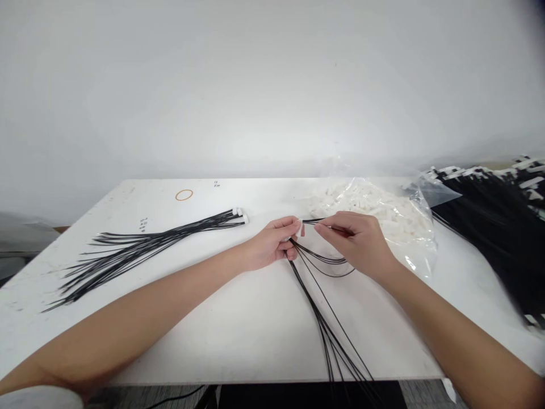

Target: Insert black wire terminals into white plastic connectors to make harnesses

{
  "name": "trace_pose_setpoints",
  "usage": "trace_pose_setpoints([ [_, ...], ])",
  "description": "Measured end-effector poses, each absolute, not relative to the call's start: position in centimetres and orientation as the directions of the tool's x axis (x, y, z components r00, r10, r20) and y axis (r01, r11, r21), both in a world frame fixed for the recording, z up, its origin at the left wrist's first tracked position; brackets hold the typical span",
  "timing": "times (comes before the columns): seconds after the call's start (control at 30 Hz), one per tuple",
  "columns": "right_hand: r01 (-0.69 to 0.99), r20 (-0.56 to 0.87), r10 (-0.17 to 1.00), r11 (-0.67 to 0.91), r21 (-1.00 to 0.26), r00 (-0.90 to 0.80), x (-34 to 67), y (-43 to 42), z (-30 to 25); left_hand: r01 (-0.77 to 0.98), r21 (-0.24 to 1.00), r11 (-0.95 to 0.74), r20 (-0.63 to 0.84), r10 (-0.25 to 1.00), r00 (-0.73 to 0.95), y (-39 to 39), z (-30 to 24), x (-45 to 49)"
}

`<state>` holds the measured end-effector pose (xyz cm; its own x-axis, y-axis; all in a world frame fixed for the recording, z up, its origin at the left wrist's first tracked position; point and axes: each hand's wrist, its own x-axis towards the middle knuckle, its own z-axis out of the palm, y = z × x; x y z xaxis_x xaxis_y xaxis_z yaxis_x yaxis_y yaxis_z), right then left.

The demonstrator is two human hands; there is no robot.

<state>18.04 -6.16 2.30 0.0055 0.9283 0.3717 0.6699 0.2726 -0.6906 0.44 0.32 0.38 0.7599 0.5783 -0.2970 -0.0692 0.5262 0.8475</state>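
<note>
Near the middle of the table, my left hand (279, 241) pinches a small white connector (299, 227) between thumb and fingers. Thin black wires (321, 318) hang from below that hand and trail over the table's front edge. To its right, my right hand (357, 236) is closed on black wires (313, 221) that run out from the connector. Other wires loop between the two hands. The fingertips of my right hand partly hide how many wires they hold. On the left lies a bundle of black wires with white connectors (240, 216) at its right end.
A clear plastic bag of white connectors (400, 218) sits behind my right hand. A large pile of black wires (477, 227) with white ends covers the right side. An orange rubber band (184, 195) lies at the back left of the white table (238, 329).
</note>
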Motion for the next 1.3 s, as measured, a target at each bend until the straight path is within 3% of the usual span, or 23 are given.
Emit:
trace_pose_setpoints([
  [1.3, 0.683, 0.533, 0.845, 0.412, -0.603, -0.039, 17.6, -6.0, 1.2, -0.028, 0.849, 0.528, -0.311, 0.541, 0.782, 0.3, 0.6, 0.2],
])
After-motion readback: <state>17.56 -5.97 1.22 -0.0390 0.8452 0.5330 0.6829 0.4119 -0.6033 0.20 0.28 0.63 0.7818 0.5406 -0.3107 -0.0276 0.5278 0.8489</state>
